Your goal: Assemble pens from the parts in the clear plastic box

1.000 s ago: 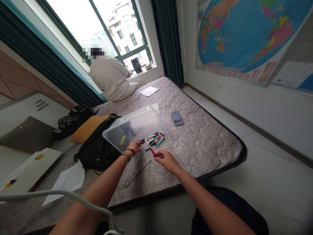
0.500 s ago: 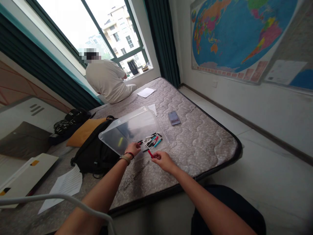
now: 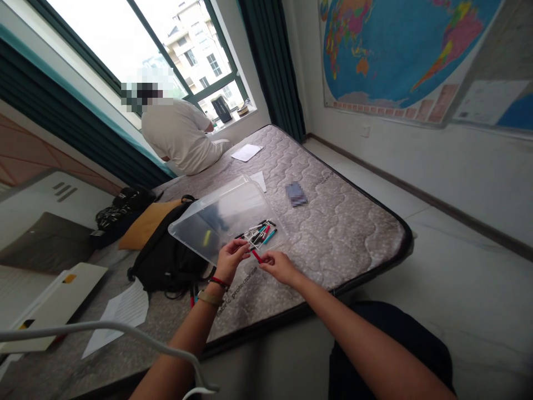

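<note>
A transparent plastic lid (image 3: 212,222) lies on the mattress (image 3: 341,233), with a small heap of pens and markers (image 3: 256,233) at its near corner. My right hand (image 3: 280,266) pinches a red marker (image 3: 256,256) between thumb and fingers, just in front of the heap. My left hand (image 3: 230,260) is raised beside the lid's near edge, fingers loosely apart and close to the pens. It shows nothing in its grip. A red band and a wristwatch sit on my left wrist.
A person in white (image 3: 179,139) sits at the mattress's far end by the window. A black backpack (image 3: 166,261) and yellow cushion (image 3: 145,222) lie left of the lid. A blurred card (image 3: 296,194) and paper sheet (image 3: 246,152) rest on the mattress.
My left hand has lifted and turned upward beside the pens. My right hand has shifted slightly with the red marker still in it. The whole view has drifted a little.
</note>
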`<state>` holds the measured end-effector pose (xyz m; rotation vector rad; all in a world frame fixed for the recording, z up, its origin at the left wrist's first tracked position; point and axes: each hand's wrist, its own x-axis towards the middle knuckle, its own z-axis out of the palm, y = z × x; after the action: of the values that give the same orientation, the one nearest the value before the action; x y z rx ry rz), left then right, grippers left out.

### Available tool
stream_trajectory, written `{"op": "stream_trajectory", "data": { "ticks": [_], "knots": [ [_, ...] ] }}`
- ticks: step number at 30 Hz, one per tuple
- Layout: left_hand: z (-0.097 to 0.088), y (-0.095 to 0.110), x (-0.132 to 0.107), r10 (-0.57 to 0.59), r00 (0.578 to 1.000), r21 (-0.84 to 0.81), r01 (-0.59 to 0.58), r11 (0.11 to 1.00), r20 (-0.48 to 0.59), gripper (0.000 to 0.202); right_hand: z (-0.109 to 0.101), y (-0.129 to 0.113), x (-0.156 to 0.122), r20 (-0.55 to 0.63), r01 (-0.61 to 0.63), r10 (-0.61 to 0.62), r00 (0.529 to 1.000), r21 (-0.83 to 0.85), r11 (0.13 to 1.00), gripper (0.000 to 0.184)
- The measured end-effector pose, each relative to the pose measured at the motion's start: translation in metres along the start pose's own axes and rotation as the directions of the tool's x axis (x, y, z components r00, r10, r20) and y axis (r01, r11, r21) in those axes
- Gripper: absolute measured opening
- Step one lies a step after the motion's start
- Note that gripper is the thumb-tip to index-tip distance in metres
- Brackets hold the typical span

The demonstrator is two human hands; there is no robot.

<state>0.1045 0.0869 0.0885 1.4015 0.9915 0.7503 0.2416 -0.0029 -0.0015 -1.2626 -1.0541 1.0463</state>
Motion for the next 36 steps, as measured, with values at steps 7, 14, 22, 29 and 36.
{"op": "stream_trajectory", "data": {
  "ticks": [7, 14, 22, 29, 36],
  "knots": [
    [0.005, -0.003, -0.004, 0.187, 0.982, 0.269, -0.181, 0.946, 0.003, 0.026, 0.001, -0.004, -0.002, -0.007, 0.016, -0.016, 1.000, 0.000, 1.000, 0.015],
    [0.004, 0.000, -0.014, 0.216, 0.972, 0.491, -0.234, 0.839, 0.093, 0.025, 0.001, -0.011, -0.006, -0.003, 0.051, -0.051, 0.999, -0.015, 0.999, 0.014],
    [-0.003, 0.012, -0.022, 0.243, 0.958, 0.535, -0.288, 0.794, 0.154, 0.024, 0.001, -0.018, -0.009, -0.003, 0.076, -0.077, 0.997, -0.037, 0.996, 0.015],
    [-0.010, 0.018, -0.030, 0.236, 0.956, 0.636, -0.290, 0.715, 0.171, 0.025, 0.001, -0.021, -0.011, 0.013, 0.086, -0.086, 0.996, -0.036, 0.996, 0.017],
    [-0.011, 0.023, -0.034, 0.217, 0.954, 0.670, -0.301, 0.678, 0.209, 0.024, 0.003, -0.019, -0.013, 0.005, 0.099, -0.099, 0.995, -0.030, 0.995, 0.016]
  ]
}}
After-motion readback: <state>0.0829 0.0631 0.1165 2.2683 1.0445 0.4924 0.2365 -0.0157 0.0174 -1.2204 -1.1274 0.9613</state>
